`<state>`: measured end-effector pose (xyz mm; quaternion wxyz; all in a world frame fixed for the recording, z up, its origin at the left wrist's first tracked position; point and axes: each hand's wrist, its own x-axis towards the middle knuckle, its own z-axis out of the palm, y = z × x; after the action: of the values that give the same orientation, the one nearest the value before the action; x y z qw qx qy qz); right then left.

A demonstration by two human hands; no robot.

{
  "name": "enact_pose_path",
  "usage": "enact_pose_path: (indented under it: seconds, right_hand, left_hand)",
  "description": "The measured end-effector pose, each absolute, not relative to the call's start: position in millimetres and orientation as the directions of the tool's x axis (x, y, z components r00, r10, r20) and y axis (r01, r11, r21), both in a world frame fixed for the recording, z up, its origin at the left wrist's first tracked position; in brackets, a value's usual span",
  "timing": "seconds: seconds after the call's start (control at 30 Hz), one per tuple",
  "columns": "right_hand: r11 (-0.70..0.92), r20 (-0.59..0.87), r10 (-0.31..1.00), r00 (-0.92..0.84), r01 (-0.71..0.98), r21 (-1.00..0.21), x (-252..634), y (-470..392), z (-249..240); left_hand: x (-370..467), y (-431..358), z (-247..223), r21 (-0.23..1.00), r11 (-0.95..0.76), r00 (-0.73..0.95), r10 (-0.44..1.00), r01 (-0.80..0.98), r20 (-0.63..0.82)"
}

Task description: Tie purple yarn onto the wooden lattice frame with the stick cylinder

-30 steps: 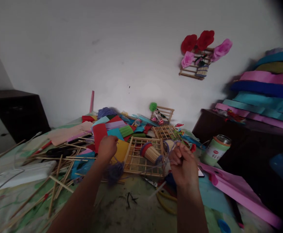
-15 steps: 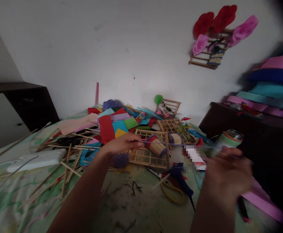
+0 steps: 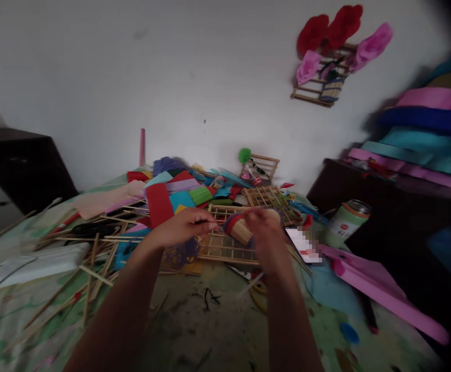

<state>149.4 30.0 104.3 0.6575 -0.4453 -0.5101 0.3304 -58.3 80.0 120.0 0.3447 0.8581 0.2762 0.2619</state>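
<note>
My left hand [image 3: 184, 227] is closed, thumb and fingers pinched together on purple yarn; the strand barely shows now. Loose purple yarn [image 3: 185, 252] lies tangled just below it. My right hand [image 3: 263, 235] is smeared by motion in front of a small stick cup [image 3: 237, 227] with a red and purple band, so its fingers cannot be read. The cup lies tilted on a lattice of thin wooden sticks [image 3: 219, 253]. A second pale cup is mostly hidden behind my right hand. Scissors [image 3: 258, 294] lie partly under my right forearm.
Coloured paper sheets [image 3: 159, 202] and loose wooden sticks [image 3: 89, 279] cover the left and back of the table. To the right are a phone [image 3: 302, 245], a green jar [image 3: 345, 222] and a pink roll [image 3: 388, 294]. Paper flowers [image 3: 312, 36] hang on the wall.
My right hand has swung left from beside the jar to the cup, closer to my left hand. The purple strand stretched between the hands no longer shows taut. My view has shifted slightly right.
</note>
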Motion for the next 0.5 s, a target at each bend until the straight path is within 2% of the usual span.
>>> enact_pose_path:
  seconds: [0.07, 0.13, 0.17, 0.23, 0.33, 0.43, 0.5]
  right_hand:
    - [0.206, 0.207, 0.978, 0.003, -0.1, -0.973, 121.3, 32.3, 97.1]
    - [0.079, 0.089, 0.978, -0.188, -0.062, -0.995, 109.8, 31.2, 91.0]
    - [0.061, 0.068, 0.976, -0.209, -0.036, -0.997, 109.3, 29.9, 89.6]
    - [0.083, 0.088, 0.987, -0.132, -0.043, -0.996, 115.2, 27.4, 91.3]
    - [0.147, 0.128, 0.989, 0.079, -0.31, -0.939, 133.0, 24.8, 101.5]
    - [0.273, 0.163, 0.959, 0.234, -0.593, -0.758, 156.8, 21.9, 111.2]
    - [0.424, 0.18, 0.896, 0.406, -0.662, -0.618, 175.4, 19.2, 113.4]
  left_hand:
    - [-56.2, 78.9, 120.4, 0.705, -0.636, 0.711, 0.649, 0.314, 0.27]
    - [-57.1, 79.6, 120.0, 0.703, -0.632, 0.703, 0.659, 0.325, 0.267]
    - [-58.1, 80.3, 119.8, 0.707, -0.624, 0.697, 0.668, 0.333, 0.261]
    - [-60.6, 81.7, 119.8, 0.708, -0.608, 0.682, 0.689, 0.359, 0.246]
    - [-65.5, 83.1, 120.6, 0.697, -0.598, 0.667, 0.709, 0.396, 0.229]
    - [-73.9, 85.8, 120.7, 0.691, -0.586, 0.65, 0.728, 0.424, 0.218]
    - [-81.9, 89.6, 119.3, 0.656, -0.607, 0.643, 0.729, 0.448, 0.235]
